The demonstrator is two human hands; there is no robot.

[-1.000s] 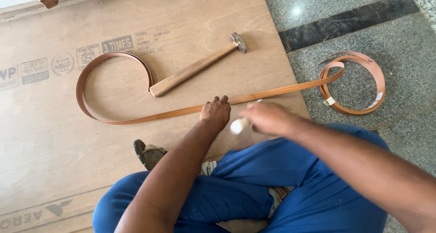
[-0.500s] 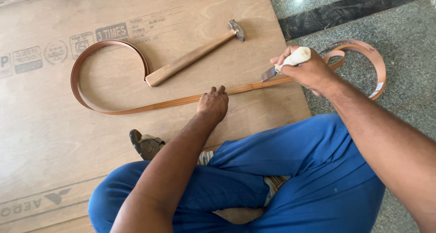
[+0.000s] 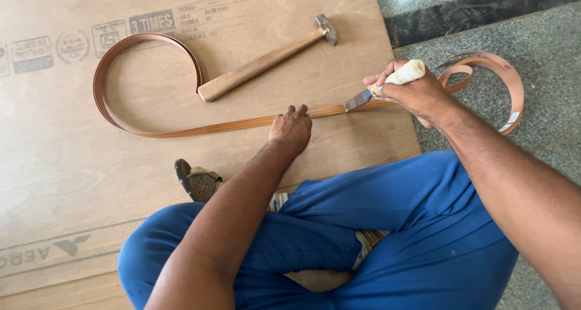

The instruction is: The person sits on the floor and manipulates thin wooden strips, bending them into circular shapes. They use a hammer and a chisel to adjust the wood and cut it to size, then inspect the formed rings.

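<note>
My left hand presses flat the thin brown edge-band strip near the plywood sheet right edge; my right hand grips the pale-handled chisel, blade best kept low.

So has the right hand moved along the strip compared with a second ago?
Yes. The right hand with the chisel has moved away from the left hand, along the strip toward the plywood sheet's right edge.
</note>
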